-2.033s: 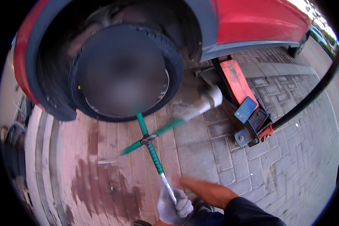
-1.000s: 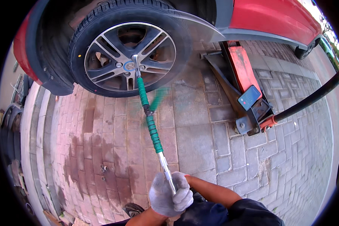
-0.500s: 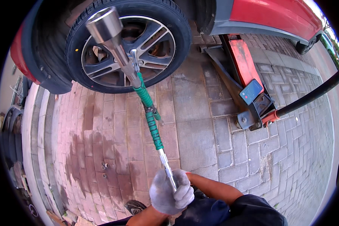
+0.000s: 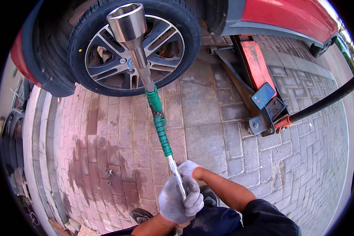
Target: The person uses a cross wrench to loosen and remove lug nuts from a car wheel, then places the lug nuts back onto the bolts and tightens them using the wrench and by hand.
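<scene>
My left hand (image 4: 176, 201), in a pale glove, is closed around the lower chrome end of a lug wrench (image 4: 161, 133). Green wrapping covers the wrench's middle. Its large silver socket (image 4: 129, 23) points up and away, in front of the wheel. Gloved too, my right hand (image 4: 189, 168) is beside the chrome shaft, just beyond my left hand; its fingers are hidden behind the shaft and the other glove. Beyond the tool stands the car wheel (image 4: 161, 65), a black tyre on a spoked alloy rim, with a lug nut visible near the hub.
A red floor jack (image 4: 255, 59) reaches under the red car (image 4: 287, 15) at right. A phone (image 4: 263, 95) lies on it, and its long black handle (image 4: 326, 98) extends right. Several loose lug nuts (image 4: 109, 172) lie on the brick paving left of my hands.
The socket end has swung right and slightly up. A second arm of the lug wrench, visible before, is now mostly hidden. My right hand has come further out from behind my left.
</scene>
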{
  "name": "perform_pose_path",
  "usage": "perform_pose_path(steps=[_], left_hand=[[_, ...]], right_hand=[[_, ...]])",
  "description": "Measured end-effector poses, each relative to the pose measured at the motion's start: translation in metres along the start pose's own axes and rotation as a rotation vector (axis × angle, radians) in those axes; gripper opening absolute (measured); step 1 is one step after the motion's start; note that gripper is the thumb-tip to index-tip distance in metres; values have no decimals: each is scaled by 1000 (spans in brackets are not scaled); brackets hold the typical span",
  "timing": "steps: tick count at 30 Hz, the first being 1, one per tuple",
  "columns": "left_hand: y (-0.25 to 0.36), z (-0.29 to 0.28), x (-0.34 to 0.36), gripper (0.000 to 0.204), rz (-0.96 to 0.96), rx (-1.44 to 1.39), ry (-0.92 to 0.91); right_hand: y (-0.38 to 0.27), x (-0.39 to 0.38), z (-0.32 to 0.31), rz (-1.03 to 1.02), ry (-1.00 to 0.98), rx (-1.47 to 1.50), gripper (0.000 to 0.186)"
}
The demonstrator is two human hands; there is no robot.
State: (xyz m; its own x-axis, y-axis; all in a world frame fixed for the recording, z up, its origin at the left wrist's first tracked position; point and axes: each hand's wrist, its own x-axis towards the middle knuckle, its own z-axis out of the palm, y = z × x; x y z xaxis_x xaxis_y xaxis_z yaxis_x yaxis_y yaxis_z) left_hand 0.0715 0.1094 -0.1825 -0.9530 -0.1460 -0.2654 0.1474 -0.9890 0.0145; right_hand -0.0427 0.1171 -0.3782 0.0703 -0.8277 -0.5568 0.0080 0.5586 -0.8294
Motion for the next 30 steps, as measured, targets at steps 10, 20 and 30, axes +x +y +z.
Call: perform_pose_path(steps=[10, 20, 30], left_hand=[[-1, 0, 4, 65, 20, 26, 30], [-2, -1, 7, 68, 27, -13, 59], [-1, -5, 8, 68, 33, -20, 76]], right_hand=[[-30, -4, -25, 100, 26, 200, 37], [23, -14, -50, 193, 179, 379, 40], [24, -6, -38, 223, 127, 333, 41]])
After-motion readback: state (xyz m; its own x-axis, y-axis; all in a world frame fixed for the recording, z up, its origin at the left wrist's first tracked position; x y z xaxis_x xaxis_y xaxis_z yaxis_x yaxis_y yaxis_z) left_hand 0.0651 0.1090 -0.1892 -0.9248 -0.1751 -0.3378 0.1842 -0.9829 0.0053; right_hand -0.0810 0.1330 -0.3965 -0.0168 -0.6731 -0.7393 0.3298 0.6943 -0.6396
